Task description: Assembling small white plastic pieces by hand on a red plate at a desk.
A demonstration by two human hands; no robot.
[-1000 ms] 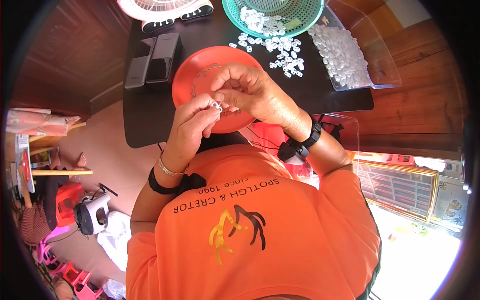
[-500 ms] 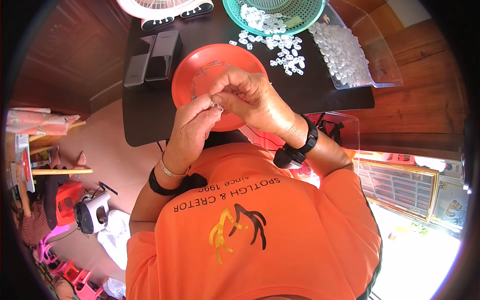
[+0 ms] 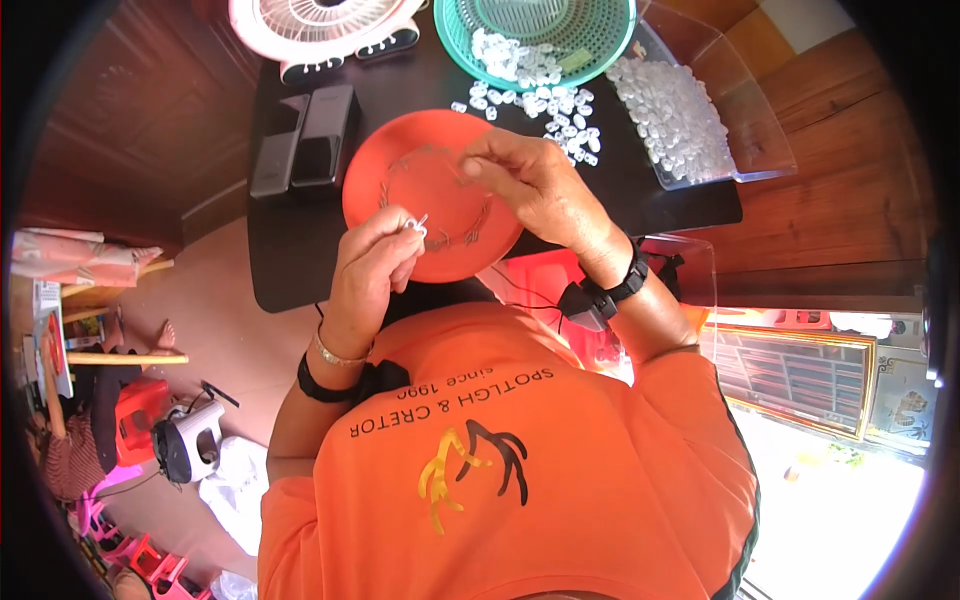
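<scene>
Left hand (image 3: 375, 262) pinches a small white ringed piece (image 3: 415, 229) between thumb and forefinger, other fingers curled under; a thin sliver stands off the piece's upper side, too small to identify; piece sits above the near-left part of the red plate (image 3: 361, 170); right hand (image 3: 540, 190) is up and to the right, apart from the left, thumb and forefinger tips brought close over the plate's upper right; can't tell if they grip anything; thin metal pins (image 3: 384, 193) lie in a loose ring inside the plate; plate is on the black table (image 3: 285, 240); two grey boxy devices (image 3: 325, 135) stand side by side just left of it, pink fan (image 3: 325, 28) beyond them; green basket (image 3: 612, 62) is at the far edge, white pieces heaped inside; loose white pieces (image 3: 569, 127) are scattered between basket and right hand; clear bin (image 3: 750, 112) at far right holds a thick layer of whitish pieces; black straps on both wrists.
</scene>
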